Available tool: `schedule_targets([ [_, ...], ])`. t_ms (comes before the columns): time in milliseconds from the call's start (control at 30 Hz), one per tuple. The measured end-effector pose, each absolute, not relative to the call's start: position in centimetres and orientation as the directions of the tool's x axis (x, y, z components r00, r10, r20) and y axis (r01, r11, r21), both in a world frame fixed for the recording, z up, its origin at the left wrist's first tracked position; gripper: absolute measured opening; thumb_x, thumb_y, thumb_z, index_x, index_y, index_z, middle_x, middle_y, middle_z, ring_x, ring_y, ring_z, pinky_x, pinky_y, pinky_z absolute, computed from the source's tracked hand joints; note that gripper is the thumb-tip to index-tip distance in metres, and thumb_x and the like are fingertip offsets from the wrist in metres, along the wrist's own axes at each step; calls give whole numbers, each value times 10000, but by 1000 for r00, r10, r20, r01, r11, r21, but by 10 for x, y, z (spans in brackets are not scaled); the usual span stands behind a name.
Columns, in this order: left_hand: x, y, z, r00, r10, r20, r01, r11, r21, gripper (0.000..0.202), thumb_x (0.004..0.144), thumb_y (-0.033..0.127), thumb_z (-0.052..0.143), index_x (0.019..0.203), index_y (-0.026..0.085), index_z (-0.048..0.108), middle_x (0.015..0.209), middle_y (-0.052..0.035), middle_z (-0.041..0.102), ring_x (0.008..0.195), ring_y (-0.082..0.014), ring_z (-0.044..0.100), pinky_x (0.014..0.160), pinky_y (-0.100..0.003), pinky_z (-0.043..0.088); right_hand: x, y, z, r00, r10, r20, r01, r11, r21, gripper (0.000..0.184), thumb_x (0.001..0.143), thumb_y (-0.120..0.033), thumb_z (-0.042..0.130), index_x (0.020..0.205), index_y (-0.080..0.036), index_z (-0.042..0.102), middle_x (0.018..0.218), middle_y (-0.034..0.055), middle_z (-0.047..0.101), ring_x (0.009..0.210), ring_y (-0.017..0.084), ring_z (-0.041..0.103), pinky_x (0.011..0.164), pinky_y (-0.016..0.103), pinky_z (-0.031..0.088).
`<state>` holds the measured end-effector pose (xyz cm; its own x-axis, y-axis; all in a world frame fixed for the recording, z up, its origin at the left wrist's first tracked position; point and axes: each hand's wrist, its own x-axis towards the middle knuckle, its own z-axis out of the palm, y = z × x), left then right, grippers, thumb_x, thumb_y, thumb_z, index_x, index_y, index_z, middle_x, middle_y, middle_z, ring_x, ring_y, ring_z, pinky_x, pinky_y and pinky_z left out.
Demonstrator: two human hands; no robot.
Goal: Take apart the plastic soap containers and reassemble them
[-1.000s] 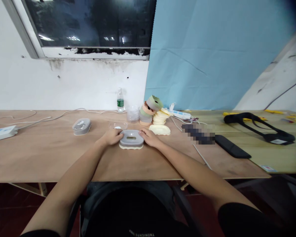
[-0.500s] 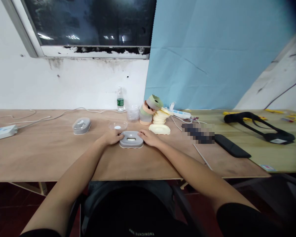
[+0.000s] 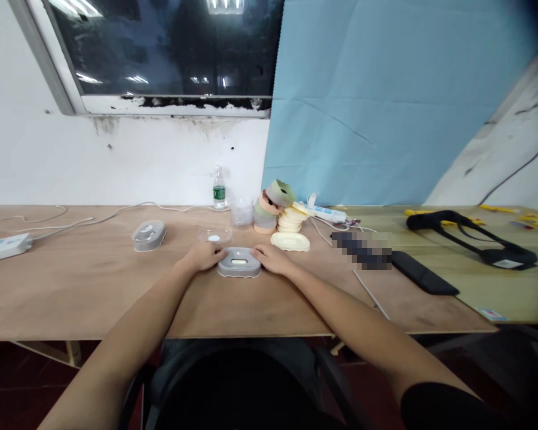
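On the table in front of me lies a grey oval plastic box (image 3: 239,269) with a scalloped lower edge and a pale slot in its top. My left hand (image 3: 205,256) grips its left end, thumb on the rim. At the right end, my right hand (image 3: 272,258) holds it the same way, with the other fingers partly hidden. Just behind sits a shallow clear plastic dish (image 3: 224,234) with a white disc in it. A cream oval tray (image 3: 291,242) is beyond my right hand. Farther left stands a similar grey oval box (image 3: 149,240).
Stacked pastel oval rings (image 3: 264,222), a cream stack (image 3: 290,222) and stacked clear dishes (image 3: 241,214) stand at the back, beside a water bottle (image 3: 219,192). Power strips (image 3: 6,248) and cables lie around. At right are a black phone (image 3: 424,273) and a black headset (image 3: 502,254).
My view has tilted up slightly, so everything sits a little lower in the picture. Both hands stay on the grey oval box, which keeps its place on the table.
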<state>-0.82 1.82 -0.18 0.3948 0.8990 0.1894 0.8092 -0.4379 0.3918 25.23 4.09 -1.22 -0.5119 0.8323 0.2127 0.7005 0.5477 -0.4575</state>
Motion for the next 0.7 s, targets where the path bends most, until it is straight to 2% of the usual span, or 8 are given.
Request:
schedule_targets([
  [167,-22,27,-6,170,905,389,905,-300,300,427,893,466,377,1085,207,657,1084,-94,638,971,-221,606,866,-311,444,255,41,-13,-513,831,216,691,549,-471,364,933,-462,408,904,-208,667,899,49,701,767,167,611,619,237,370],
  [267,-35,34,-11,49,920,389,957,-154,244,445,861,433,431,1178,180,614,1210,-144,559,1100,-272,552,952,-369,409,256,41,-13,-510,832,221,682,547,-486,362,924,-483,422,946,-219,668,936,46,703,801,174,620,641,242,388],
  [367,-44,38,-15,-5,955,298,976,-60,209,398,806,430,507,1093,192,645,1198,-155,564,1098,-320,544,930,-430,414,257,41,-12,-511,831,222,676,548,-493,380,920,-498,425,957,-213,673,943,58,706,809,181,627,646,248,398],
  [467,-45,39,-14,-15,961,278,976,-46,211,319,793,433,526,970,197,649,1112,-141,611,1036,-320,572,879,-434,434,257,42,-12,-516,827,224,667,552,-500,387,917,-501,430,966,-205,674,946,67,707,813,187,631,653,254,406],
  [600,-38,35,-7,-46,932,358,964,-53,261,297,785,414,557,1001,212,588,1073,-125,640,1012,-311,589,840,-409,439,259,42,-13,-520,818,246,652,566,-504,375,908,-500,448,1049,-216,649,1008,64,693,860,187,626,693,260,418],
  [700,-31,29,0,-48,883,468,935,-126,333,343,819,412,546,1098,214,536,1104,-112,647,1011,-283,602,844,-381,435,260,40,-12,-488,830,271,663,554,-504,416,887,-492,492,1183,-214,582,913,52,685,796,178,616,677,265,413],
])
